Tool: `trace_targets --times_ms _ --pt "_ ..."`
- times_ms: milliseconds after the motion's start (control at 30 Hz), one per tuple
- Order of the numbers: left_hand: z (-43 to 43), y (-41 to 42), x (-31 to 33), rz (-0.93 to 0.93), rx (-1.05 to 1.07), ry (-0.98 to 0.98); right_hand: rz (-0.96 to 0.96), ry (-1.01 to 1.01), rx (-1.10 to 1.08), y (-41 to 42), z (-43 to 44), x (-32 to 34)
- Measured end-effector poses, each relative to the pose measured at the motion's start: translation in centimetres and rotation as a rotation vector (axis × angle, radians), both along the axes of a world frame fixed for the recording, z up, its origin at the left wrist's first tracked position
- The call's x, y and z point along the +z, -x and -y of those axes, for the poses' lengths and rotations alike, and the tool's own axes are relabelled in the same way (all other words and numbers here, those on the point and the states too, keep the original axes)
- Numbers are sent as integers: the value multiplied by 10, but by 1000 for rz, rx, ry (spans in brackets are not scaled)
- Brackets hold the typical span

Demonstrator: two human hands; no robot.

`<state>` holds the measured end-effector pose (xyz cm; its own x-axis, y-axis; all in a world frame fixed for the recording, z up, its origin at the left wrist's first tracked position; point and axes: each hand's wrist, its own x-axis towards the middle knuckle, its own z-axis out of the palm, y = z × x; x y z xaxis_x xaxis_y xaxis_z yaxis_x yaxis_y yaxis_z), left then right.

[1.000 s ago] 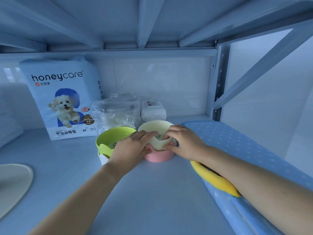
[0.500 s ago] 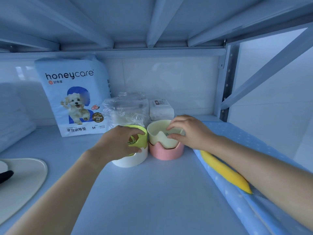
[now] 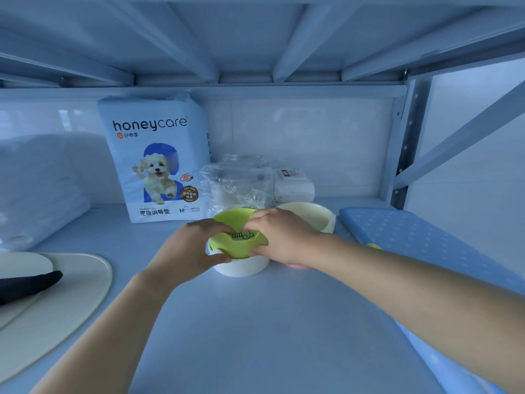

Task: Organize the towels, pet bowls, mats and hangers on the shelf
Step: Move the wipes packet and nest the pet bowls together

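A green pet bowl (image 3: 235, 220) sits in a white base (image 3: 241, 267) at mid-shelf. My left hand (image 3: 190, 248) grips its left rim and my right hand (image 3: 279, 237) grips its right rim. Just behind and to the right stands a cream pet bowl (image 3: 309, 216) on a pink base (image 3: 298, 266), mostly hidden by my right wrist. A cream mat (image 3: 71, 294) lies at the left with a dark item (image 3: 25, 285) on it. Folded white towels (image 3: 37, 189) are stacked at the far left.
A honeycare pad pack (image 3: 156, 160) stands at the back, with a clear plastic bag (image 3: 235, 183) and a white wipes pack (image 3: 294, 183) beside it. A blue dotted board (image 3: 412, 243) lies along the right. The upper shelf's beams hang low overhead.
My right hand left the cream bowl and moved left onto the green bowl. My left hand stays on the green bowl. The view shifted left.
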<state>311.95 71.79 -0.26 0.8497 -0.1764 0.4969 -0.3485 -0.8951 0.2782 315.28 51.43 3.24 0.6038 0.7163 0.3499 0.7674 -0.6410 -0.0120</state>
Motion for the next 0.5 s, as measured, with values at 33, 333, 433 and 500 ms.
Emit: trace_targets --times_ms 33,333,433,500 --pt "-1 0 -1 2 2 6 5 20 -21 0 -1 -2" --pt "-5 -2 -10 1 -51 169 -9 60 -56 5 -4 -11" --pt "-7 -3 -14 -10 -51 219 -15 92 -45 6 -6 -13" --pt "-8 -3 -15 -4 -56 224 -37 80 -53 6 -6 -11"
